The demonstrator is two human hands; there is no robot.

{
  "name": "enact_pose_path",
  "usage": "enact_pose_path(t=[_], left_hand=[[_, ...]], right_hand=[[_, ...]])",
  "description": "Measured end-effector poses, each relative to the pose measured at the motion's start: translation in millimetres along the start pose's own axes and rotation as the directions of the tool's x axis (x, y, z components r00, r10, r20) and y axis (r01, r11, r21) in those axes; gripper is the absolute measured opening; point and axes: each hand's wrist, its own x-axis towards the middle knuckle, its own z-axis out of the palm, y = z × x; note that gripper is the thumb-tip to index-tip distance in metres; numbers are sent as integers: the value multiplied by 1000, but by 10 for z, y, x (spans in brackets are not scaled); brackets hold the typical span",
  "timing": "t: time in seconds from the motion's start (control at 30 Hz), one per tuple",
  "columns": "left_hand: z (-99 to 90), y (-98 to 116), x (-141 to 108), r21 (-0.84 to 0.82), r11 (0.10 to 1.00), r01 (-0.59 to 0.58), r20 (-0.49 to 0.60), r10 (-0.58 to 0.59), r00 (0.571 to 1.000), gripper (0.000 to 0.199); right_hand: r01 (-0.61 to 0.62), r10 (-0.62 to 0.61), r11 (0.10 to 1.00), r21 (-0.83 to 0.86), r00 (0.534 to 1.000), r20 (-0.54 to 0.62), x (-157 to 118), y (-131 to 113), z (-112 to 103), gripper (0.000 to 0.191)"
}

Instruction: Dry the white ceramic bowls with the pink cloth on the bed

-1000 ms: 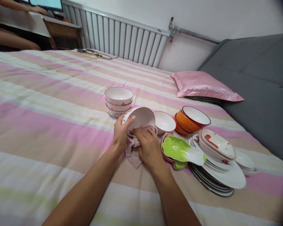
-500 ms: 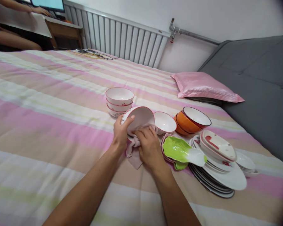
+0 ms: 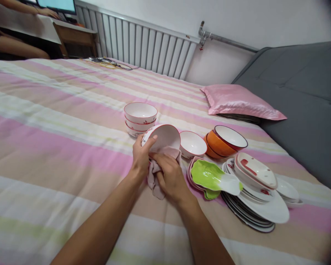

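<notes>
Your right fingers [image 3: 163, 162] press a bunched cloth [image 3: 156, 187] against the tilted bowl [image 3: 167, 135]; your left fingers [image 3: 150, 143] clasp its rim. Hazard: uneven wiping pressure could slip it into the stacked bowls [image 3: 140, 119] beyond.
</notes>
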Motion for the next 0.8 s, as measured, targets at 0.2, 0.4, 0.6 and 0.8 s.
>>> enact_pose_path(t=[0.2,0.4,0.6,0.8], left_hand=[[17,21,-13,-3,1000,-4,8,4,1000,35],[40,42,-27,-31,999,25,29,-24,999,34],[49,33,-16,-41,996,75,40,-74,996,40],[10,65,13,-61,991,123,106,-116,988,45]], right_hand=[[11,-11,1000,-21,1000,0,0,-1,8,56],[-28,32,987,-159,999,21,1,46,-47,55],[-68,67,973,-220,998,-11,-12,107,-84,51],[-22,16,977,-212,999,-29,-25,119,-86,51]])
